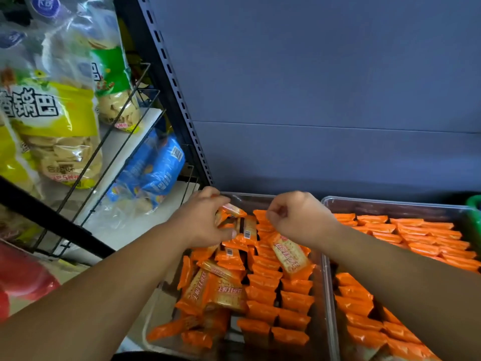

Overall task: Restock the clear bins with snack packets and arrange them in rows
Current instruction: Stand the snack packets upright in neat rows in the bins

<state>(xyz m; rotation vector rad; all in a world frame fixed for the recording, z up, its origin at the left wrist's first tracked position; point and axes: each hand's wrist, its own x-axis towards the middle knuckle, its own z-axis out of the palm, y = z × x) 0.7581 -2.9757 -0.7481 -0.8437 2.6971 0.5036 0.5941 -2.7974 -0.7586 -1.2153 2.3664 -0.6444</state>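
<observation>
Two clear bins stand side by side on the shelf, both filled with orange cracker packets. In the left bin (326, 295) the packets (263, 282) form rows on the right and lie jumbled on the left. My left hand (203, 220) reaches to the back of this bin and grips several orange packets (242, 225). My right hand (299, 217) hovers over the back of the same bin with fingers curled into a fist; I see nothing in it. The right bin (390, 204) holds tidy rows of packets (421, 235).
A grey back panel rises behind the bins. To the left, a black slotted upright (177, 100) and wire racks hold large yellow snack bags (57, 131) and blue packets (156, 170). A red bag (23, 277) lies low at the left. Something green (475, 204) shows at the right edge.
</observation>
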